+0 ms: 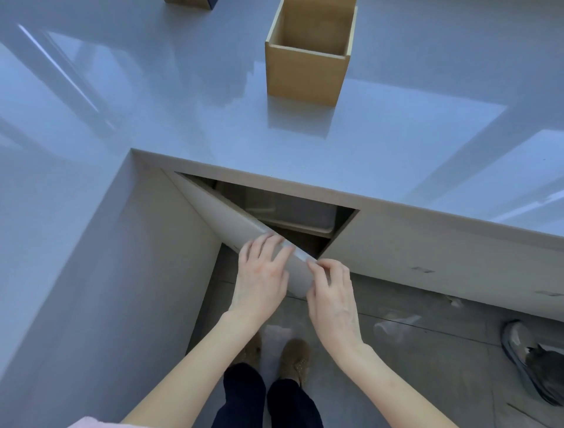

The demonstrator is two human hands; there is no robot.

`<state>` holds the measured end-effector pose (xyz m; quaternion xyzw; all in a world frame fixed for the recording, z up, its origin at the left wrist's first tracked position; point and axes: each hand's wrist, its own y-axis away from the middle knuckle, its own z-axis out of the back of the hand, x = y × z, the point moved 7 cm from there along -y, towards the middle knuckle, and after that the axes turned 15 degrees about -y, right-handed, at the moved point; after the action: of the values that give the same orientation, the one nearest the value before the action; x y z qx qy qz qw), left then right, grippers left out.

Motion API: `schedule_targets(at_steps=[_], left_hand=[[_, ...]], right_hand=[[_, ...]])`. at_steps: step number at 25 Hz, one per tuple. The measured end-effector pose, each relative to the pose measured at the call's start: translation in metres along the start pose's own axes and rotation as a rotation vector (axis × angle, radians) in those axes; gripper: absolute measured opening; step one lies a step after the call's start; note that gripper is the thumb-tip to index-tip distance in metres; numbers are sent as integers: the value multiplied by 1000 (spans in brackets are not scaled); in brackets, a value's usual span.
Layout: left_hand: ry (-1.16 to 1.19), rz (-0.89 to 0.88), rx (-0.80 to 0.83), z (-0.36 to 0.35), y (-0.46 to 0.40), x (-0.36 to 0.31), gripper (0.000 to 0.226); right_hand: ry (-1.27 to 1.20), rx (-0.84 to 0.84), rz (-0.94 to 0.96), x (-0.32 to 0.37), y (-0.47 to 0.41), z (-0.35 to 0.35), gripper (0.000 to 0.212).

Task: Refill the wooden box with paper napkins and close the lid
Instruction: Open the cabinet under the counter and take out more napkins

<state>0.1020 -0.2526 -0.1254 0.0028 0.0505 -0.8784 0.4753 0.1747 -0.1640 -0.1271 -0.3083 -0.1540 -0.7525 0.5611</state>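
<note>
An open wooden box [308,73] stands on the glossy grey countertop [183,100], far centre, with no lid on it and nothing visible inside. Below the counter edge a white cabinet door [225,220] is swung partly open. My left hand [262,275] lies on the door's outer face with fingers stretched over its top edge. My right hand [332,293] has its fingers curled round the door's free corner. Inside the cabinet a translucent plastic bin [293,210] sits on a shelf. No napkins are visible.
A second wooden item [190,2] is cut off at the top edge of the view. The counter wraps round on my left. My feet stand on grey floor tiles, with another person's shoe [531,360] at the right and a crumpled clear wrapper [396,327] on the floor.
</note>
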Motion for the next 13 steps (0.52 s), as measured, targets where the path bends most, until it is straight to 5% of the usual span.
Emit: schedule_targets(at_steps=[6,13], left_hand=[[1,25,46,4,34,15,31],[52,35,80,14,73,47,16]], right_hand=[[-292,55,-20,12,25,-12,26],[-282,102,23,43,61,-38,30]])
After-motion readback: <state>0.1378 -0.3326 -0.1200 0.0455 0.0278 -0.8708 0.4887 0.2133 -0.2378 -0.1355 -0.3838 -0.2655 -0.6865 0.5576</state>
